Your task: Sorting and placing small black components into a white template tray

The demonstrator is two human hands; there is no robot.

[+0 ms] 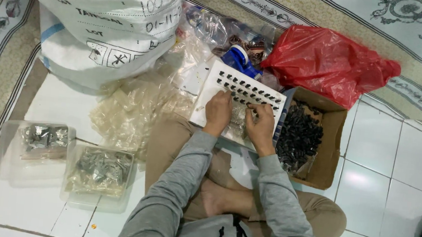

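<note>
I sit cross-legged on a tiled floor with a white board (213, 83) on my lap, rows of small black pieces set along its far part. My left hand (218, 112) rests on the board's near half, fingers curled. My right hand (261, 123) is beside it, fingers pinched. Between both hands is a small clear plastic bag (238, 120) with dark contents. Both hands appear to grip it.
A cardboard box (325, 159) of small black pieces stands right of my knee. A red plastic bag (328, 62) lies behind it. A large white sack (103, 17) is at the back left, a heap of clear bags (130, 111) before it, two clear tubs (35, 151) (99, 175) at left.
</note>
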